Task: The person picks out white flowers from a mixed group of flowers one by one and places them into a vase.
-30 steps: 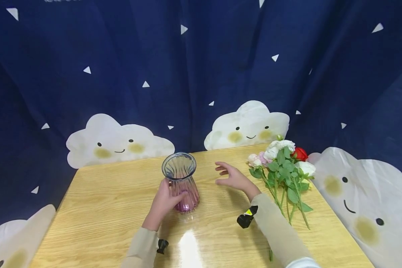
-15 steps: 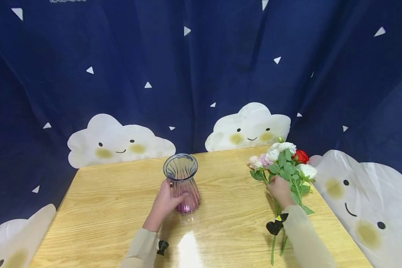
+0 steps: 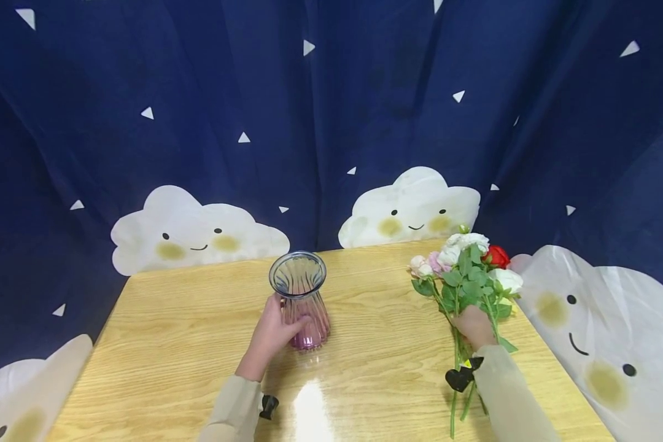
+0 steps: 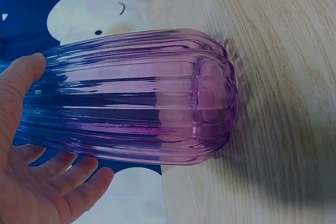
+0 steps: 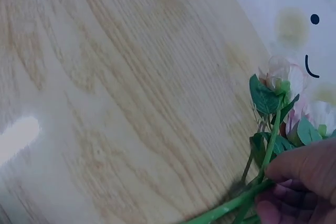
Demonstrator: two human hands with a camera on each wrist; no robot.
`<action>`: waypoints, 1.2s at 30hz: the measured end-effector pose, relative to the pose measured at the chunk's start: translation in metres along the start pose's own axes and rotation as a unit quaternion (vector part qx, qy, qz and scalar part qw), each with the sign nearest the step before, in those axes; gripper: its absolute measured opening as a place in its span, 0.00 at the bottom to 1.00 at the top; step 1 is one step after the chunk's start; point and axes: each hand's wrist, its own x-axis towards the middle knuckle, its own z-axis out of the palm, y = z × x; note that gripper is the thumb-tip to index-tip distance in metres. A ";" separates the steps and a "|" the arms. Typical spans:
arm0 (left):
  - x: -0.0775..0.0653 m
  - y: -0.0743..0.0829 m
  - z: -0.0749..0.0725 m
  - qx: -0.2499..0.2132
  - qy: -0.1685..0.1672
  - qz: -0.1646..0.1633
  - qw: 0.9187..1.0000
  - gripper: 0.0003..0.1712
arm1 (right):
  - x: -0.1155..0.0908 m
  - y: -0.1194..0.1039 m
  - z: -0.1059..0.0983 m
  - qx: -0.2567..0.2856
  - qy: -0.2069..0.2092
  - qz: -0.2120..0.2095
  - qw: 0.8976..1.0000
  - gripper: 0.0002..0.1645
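A ribbed glass vase [image 3: 314, 310], blue at the rim and purple-pink at the base, stands upright on the table. My left hand [image 3: 271, 336] holds its side, thumb in front. In the left wrist view, the thumb and fingers of my left hand [image 4: 39, 182] lie along both sides of the vase [image 4: 152, 98]. On the right, my right hand [image 3: 475, 325] is at the stems of a bunch of artificial flowers [image 3: 466, 244]. In the right wrist view, my right hand [image 5: 307, 174] pinches a green flower stem [image 5: 226, 208]; how many stems it holds is hidden.
The wooden table [image 3: 182, 331] ends at a dark blue curtain [image 3: 226, 80] with white cloud shapes. A red flower [image 3: 497, 256] and a white flower [image 3: 506, 280] lie near the table's right edge. Lower stem ends [image 3: 454, 417] point toward the front edge.
My right hand has moved right from the gap beside the vase to the flowers, then slid slightly down the stems toward me. The left hand and vase have stayed in place.
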 end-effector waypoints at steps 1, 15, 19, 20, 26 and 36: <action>0.000 0.000 0.000 0.002 0.004 0.004 1.000 0.44 | 0.001 0.000 0.000 -0.002 0.000 0.000 1.000 0.20; 0.001 -0.001 0.001 0.007 0.008 0.015 1.000 0.42 | 0.000 -0.023 -0.006 -0.015 0.038 -0.057 0.998 0.23; 0.000 0.000 0.000 0.013 0.006 0.011 1.000 0.42 | 0.003 -0.036 -0.008 -0.011 0.045 -0.063 0.997 0.25; 0.000 0.000 0.000 0.012 0.006 0.010 1.000 0.42 | 0.004 -0.039 -0.009 -0.016 0.049 -0.066 0.996 0.26; -0.001 -0.001 0.001 0.016 0.005 0.012 1.000 0.44 | 0.003 -0.063 -0.012 -0.030 0.085 -0.090 0.992 0.25; -0.001 0.000 0.000 0.019 0.001 0.005 1.000 0.45 | 0.000 -0.114 -0.021 -0.005 0.152 -0.152 0.977 0.18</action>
